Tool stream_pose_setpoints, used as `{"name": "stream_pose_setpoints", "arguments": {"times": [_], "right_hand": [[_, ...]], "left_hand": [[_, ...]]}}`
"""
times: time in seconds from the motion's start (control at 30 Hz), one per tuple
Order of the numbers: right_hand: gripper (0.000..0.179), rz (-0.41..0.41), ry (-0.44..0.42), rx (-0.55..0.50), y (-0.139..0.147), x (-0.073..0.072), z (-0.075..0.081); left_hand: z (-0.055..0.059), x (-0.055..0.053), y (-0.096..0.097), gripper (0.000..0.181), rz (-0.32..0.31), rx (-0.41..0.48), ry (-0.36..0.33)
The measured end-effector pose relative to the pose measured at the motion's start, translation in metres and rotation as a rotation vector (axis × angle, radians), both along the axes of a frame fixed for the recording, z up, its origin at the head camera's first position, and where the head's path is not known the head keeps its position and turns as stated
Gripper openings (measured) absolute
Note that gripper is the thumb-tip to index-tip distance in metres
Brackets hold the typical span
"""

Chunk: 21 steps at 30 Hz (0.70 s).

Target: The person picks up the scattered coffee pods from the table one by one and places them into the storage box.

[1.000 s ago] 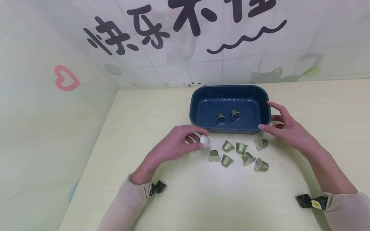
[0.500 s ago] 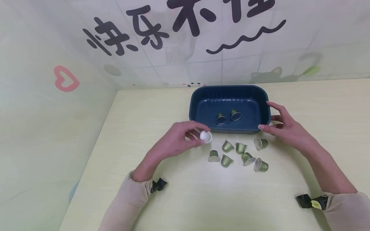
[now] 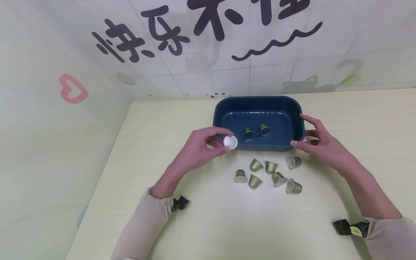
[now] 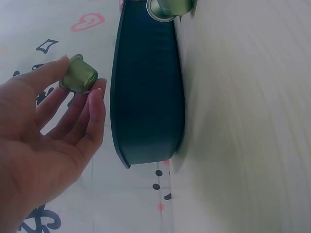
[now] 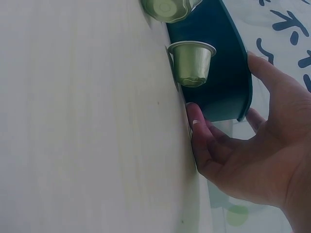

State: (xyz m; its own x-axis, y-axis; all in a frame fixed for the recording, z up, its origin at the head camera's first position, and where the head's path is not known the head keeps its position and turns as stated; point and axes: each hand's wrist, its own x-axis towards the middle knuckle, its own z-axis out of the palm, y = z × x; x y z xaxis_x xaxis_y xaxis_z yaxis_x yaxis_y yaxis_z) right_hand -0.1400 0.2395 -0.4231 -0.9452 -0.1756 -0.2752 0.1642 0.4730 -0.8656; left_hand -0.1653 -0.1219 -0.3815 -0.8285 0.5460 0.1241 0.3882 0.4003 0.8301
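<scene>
Between thumb and fingertips my left hand (image 3: 202,148) pinches a green coffee capsule (image 4: 80,77). Its pale round lid faces up in the head view, overlapping the front left corner of the dark blue tub (image 3: 276,117). In the left wrist view the capsule is raised beside the tub wall (image 4: 148,92). My right hand (image 3: 326,146) holds the tub's right end, thumb at the front corner and index finger on the side rim. Two capsules (image 3: 248,133) lie inside the tub. Several more green capsules (image 3: 255,181) lie scattered on the table before it.
The pale wooden table (image 3: 247,224) meets a printed wall covering (image 3: 201,77) right behind the tub. Another covering with a pink heart (image 3: 73,88) runs along the left side. A capsule (image 5: 192,65) stands out against the tub's front in the right wrist view.
My left hand has risen from the table toward the tub's front left corner, carrying the capsule. The right hand, the tub and the other capsules stay in place.
</scene>
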Motion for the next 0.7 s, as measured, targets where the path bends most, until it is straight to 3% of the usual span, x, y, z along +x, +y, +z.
{"name": "stream_pose_setpoints", "arguments": {"times": [0.7], "right_hand": [[0.088,0.005,0.002,0.002,0.001,-0.001,0.000]], "left_hand": [[0.007,-0.024,0.015,0.035,-0.027,0.002,0.052]]}}
